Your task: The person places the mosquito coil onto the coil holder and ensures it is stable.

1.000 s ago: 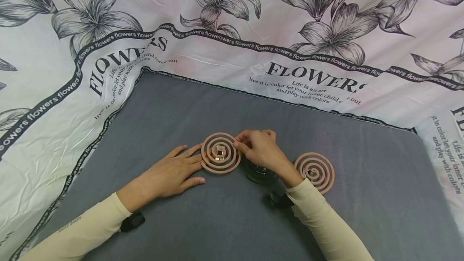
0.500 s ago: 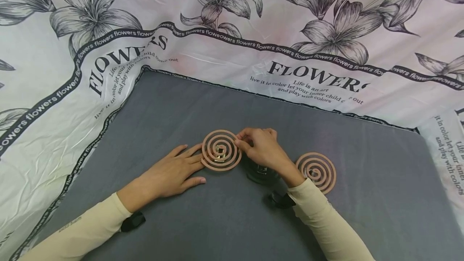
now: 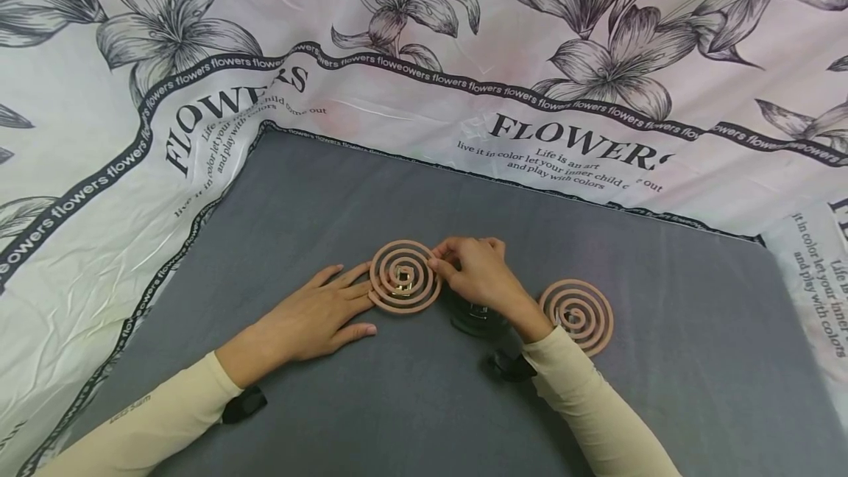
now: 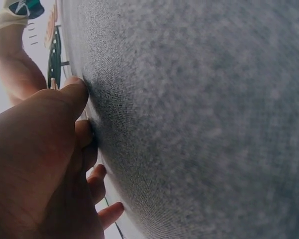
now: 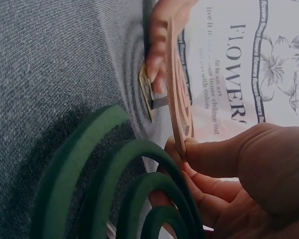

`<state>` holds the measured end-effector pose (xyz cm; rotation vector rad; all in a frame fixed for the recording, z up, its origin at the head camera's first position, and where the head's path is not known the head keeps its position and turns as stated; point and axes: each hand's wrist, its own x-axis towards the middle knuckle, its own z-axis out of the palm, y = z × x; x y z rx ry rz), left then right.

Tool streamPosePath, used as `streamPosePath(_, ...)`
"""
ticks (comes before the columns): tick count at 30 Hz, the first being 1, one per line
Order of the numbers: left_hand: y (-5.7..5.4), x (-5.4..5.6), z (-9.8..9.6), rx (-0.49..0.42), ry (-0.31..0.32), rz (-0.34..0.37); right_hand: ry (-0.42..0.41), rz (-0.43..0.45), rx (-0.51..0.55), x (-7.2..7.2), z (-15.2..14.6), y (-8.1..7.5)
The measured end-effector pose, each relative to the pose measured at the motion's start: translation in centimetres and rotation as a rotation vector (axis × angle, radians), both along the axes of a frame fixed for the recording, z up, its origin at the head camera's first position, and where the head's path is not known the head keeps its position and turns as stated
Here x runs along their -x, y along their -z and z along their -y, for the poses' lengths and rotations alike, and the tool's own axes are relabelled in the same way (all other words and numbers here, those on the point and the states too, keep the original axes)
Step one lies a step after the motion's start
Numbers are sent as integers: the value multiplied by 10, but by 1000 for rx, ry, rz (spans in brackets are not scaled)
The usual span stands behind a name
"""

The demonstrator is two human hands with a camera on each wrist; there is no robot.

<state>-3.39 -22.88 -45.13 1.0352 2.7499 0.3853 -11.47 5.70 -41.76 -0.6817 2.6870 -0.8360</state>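
A brown mosquito coil [image 3: 405, 308] sits raised off the table on a small metal stand [image 5: 146, 92]. My right hand [image 3: 480, 267] pinches the coil's right edge between thumb and fingers, as the right wrist view also shows. Flat on the table, my left hand [image 3: 318, 315] has its fingers spread. Its fingertips reach under the coil's left side and touch the stand's base. Below my right wrist is a dark green coil [image 5: 102, 179], partly covered in the head view.
A second brown coil [image 3: 599, 315] lies to the right, partly behind my right forearm. A grey cloth [image 3: 411, 403] covers the table. White flower-printed fabric [image 3: 397, 101] rises along the back and left edges.
The brown coil shifts slightly up and then back down, with my right hand still pinching its edge. My left hand stays in place.
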Motion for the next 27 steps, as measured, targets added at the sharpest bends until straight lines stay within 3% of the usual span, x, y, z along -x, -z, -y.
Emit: streamPosePath(27, -1, -2, 2, 18, 6, 3, 23, -52, -16, -4, -2, 0)
